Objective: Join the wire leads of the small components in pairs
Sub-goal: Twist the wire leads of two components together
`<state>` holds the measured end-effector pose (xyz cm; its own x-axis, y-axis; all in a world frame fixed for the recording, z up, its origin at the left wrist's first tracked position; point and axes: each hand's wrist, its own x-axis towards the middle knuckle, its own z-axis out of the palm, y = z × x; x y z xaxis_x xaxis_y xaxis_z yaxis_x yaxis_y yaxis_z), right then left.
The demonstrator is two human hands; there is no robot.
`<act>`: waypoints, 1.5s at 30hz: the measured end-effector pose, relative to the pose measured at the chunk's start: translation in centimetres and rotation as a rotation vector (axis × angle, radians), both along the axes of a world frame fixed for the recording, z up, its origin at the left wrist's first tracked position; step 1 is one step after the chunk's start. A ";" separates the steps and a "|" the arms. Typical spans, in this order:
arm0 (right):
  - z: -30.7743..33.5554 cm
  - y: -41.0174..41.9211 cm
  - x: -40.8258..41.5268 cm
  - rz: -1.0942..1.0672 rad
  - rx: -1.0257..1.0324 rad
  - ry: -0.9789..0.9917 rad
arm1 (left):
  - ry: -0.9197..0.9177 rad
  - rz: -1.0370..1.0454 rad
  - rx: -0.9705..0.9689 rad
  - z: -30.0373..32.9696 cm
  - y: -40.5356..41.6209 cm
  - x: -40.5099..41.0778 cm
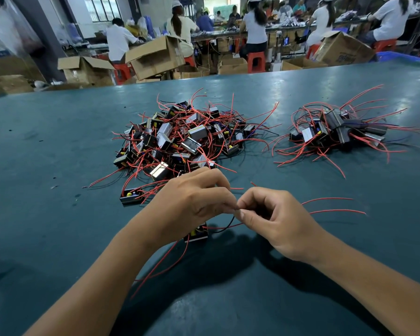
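My left hand and right hand meet fingertip to fingertip low in the middle of the view, above the green table. Both have their fingers curled in, and thumb and forefinger of each pinch the ends of the thin wire leads right where the 2 hands touch. I see a black lead and a red one dropping from that pinch point toward 7 o'clock, down to a small black component that lies on the table just under the left hand, half hidden by the wrist. Whether the lead ends are already twisted together I cannot tell; the fingertips cover them.

2 long red wires run out from behind the right hand toward 3 o'clock, lying flat on the table. Another red wire trails from the component toward 7 o'clock, under my left forearm.

At 12 o'clock from the hands, just beyond the left knuckles, sits the big pile of components, black and silver blocks tangled in red and black leads. 1 loose component lies at 9 o'clock from the left hand, near the pile's edge. A smaller pile rests at 1 o'clock, well apart from the right hand.
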<state>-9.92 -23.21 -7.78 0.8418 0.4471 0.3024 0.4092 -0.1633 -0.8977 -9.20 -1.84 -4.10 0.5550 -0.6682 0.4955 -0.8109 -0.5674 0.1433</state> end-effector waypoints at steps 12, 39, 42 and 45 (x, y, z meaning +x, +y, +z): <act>-0.2 0.3 -0.2 -0.100 0.032 -0.092 | 0.513 0.175 -0.266 -0.7 -1.8 -0.9; -0.3 0.1 0.3 -0.009 -0.011 -0.040 | 0.021 0.011 -0.084 0.2 0.1 0.1; -0.3 0.1 0.2 -0.003 -0.018 -0.053 | -0.042 0.004 -0.037 0.5 0.1 0.1; -0.1 0.1 0.2 -0.002 -0.015 -0.043 | -0.085 0.000 -0.013 0.6 0.0 0.0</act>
<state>-9.71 -23.09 -7.92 0.8292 0.4502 0.3312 0.4466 -0.1773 -0.8770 -9.19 -1.82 -3.48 0.5103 -0.6615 0.5495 -0.8207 -0.5656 0.0812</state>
